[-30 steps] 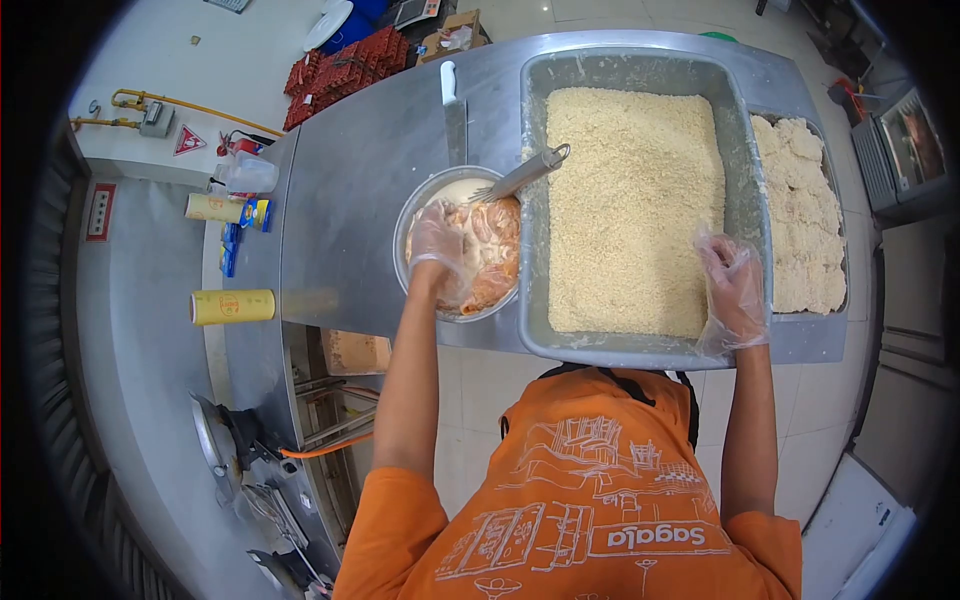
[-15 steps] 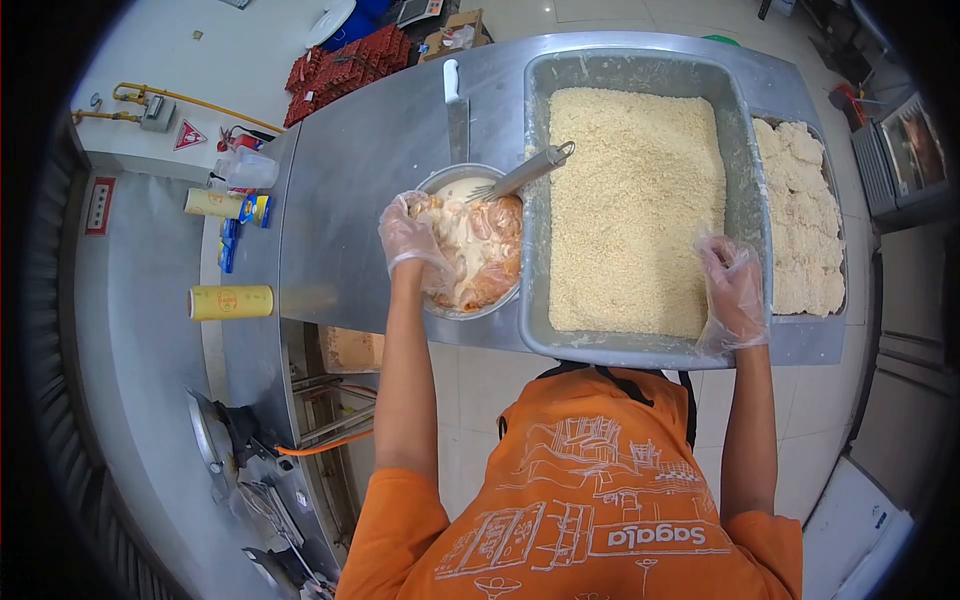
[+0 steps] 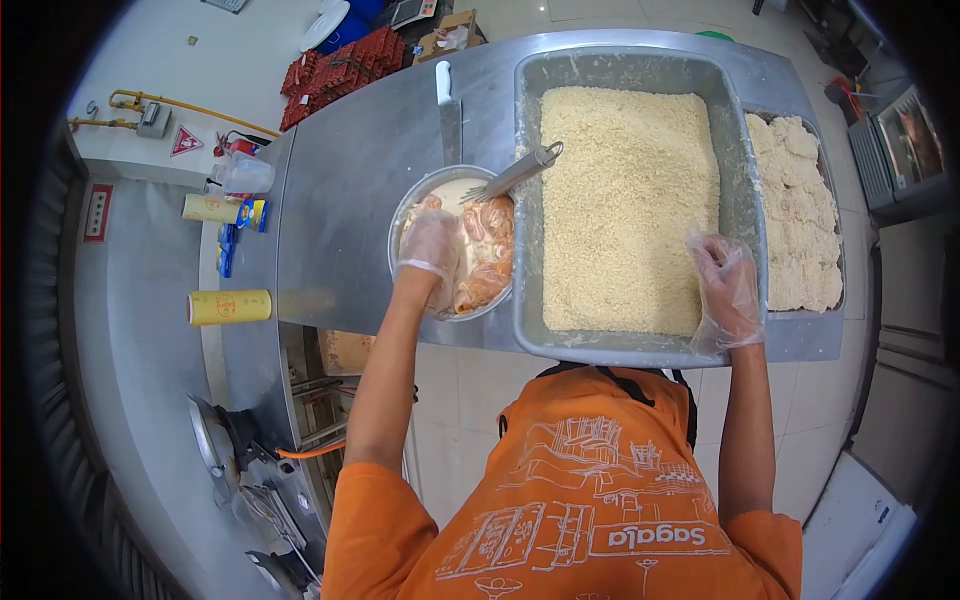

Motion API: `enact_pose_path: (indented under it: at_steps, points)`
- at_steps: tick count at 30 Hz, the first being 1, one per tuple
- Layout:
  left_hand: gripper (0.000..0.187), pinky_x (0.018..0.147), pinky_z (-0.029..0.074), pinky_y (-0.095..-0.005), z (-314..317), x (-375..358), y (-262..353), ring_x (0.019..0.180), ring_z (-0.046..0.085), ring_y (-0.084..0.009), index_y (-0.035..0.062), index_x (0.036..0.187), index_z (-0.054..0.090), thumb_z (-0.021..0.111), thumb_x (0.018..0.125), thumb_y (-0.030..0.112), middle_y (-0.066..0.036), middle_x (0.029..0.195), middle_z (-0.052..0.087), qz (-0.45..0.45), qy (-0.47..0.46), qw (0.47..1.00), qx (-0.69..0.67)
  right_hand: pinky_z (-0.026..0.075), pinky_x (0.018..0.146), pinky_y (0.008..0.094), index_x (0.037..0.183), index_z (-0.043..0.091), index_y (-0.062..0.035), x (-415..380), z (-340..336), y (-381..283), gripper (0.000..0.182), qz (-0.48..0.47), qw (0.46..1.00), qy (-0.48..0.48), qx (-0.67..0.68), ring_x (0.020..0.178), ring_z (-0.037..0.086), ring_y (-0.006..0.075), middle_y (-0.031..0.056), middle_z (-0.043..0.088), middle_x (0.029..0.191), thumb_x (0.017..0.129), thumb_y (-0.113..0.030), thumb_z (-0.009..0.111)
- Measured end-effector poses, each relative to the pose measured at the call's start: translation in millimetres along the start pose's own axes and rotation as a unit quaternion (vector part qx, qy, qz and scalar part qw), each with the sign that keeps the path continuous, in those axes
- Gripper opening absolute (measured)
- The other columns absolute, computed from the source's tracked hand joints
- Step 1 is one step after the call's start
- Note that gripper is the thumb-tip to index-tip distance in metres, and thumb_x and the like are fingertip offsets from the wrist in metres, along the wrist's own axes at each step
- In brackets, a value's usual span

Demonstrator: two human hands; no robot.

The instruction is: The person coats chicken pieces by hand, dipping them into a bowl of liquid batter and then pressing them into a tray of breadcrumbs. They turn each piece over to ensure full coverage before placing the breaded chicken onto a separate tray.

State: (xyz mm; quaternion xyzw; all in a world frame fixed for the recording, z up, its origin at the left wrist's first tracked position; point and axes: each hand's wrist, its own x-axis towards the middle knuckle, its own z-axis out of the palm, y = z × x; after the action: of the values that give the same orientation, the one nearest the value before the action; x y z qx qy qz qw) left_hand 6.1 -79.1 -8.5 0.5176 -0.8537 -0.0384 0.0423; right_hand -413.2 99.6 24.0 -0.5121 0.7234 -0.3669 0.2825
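Observation:
My left hand, in a clear plastic glove, reaches into a round metal bowl of raw chicken pieces in pale, milky batter. Its fingertips are down among the chicken at the bowl's left side, hidden by the back of the hand. A whisk leans in the bowl, its handle reaching over the rim of a large grey tub. Pale breading crumbs fill the tub. Over its right front side hovers my gloved right hand, fingers curled in with nothing showing between them.
A white-handled knife lies behind the bowl on the steel table. To the tub's right stands a tray of breaded pieces. Rolls of plastic wrap sit at the left, with stacked red egg trays beyond the table.
My left hand has moved from the bowl's left rim inward, deeper over the chicken. The right hand stays nearly where it was above the crumbs. The view has shifted slightly.

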Motion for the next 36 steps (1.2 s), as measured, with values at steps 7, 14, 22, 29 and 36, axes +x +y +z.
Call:
enact_pose_path:
  at_steps: [7, 14, 22, 29, 36]
  points:
    - [0.024, 0.077, 0.053, -0.0331, -66.7, 2.8, 12.8, 0.087, 0.067, -0.0202, -0.0016, 0.106, 0.067, 0.065, 0.085, 0.010, -0.010, 0.100, 0.071, -0.217, 0.040, 0.830, -0.513, 0.046, 0.071, 0.0406, 0.092, 0.065, 0.0035, -1.3, -1.7, -4.1, 0.023, -0.015, 1.000, 0.018, -0.007, 0.080, 0.061, 0.0377, 0.0216, 0.064, 0.084, 0.091, -0.019, 0.058]
    - [0.020, 0.074, 0.053, -0.0326, -33.8, 10.7, -10.5, 0.085, 0.065, -0.0215, 0.0001, 0.107, 0.066, 0.062, 0.088, 0.005, -0.008, 0.100, 0.069, -0.359, 0.085, 0.867, -0.334, 0.045, 0.069, 0.0413, 0.090, 0.064, 0.0048, 0.5, 0.3, -9.8, 0.023, -0.006, 1.000, 0.008, -0.004, 0.076, 0.061, 0.0376, 0.0220, 0.063, 0.082, 0.091, -0.017, 0.058]
    - [0.029, 0.080, 0.055, -0.0327, -25.6, -3.7, -3.9, 0.095, 0.064, -0.0199, 0.0008, 0.118, 0.060, 0.060, 0.095, 0.018, -0.011, 0.108, 0.065, -0.338, 0.126, 0.606, -0.709, 0.038, 0.109, 0.0390, 0.115, 0.069, -0.0133, 3.0, 32.9, -49.8, 0.031, -0.254, 0.892, -0.317, -0.198, 0.124, 0.052, 0.0287, 0.0145, 0.064, 0.121, 0.093, -0.030, 0.054]
    - [0.029, 0.078, 0.054, -0.0318, -1.5, -8.1, 8.7, 0.090, 0.065, -0.0190, 0.0013, 0.114, 0.063, 0.059, 0.096, 0.023, -0.009, 0.103, 0.067, -0.337, 0.215, 0.630, -0.666, 0.034, 0.109, 0.0492, 0.112, 0.064, -0.0187, 55.5, 126.0, -8.1, 0.033, -0.534, 0.760, -0.338, -0.153, 0.123, 0.047, 0.0329, 0.0169, 0.053, 0.131, 0.091, -0.043, 0.056]
    - [0.019, 0.070, 0.054, -0.0293, -18.5, -23.1, 29.7, 0.084, 0.065, -0.0161, 0.0027, 0.103, 0.064, 0.061, 0.094, 0.019, -0.007, 0.097, 0.066, -0.297, 0.269, 0.691, -0.601, 0.048, 0.094, 0.0405, 0.097, 0.067, -0.0119, 148.1, 76.5, 7.5, 0.032, -0.330, 0.913, -0.106, -0.214, 0.102, 0.060, 0.0281, 0.0127, 0.064, 0.106, 0.092, -0.040, 0.055]
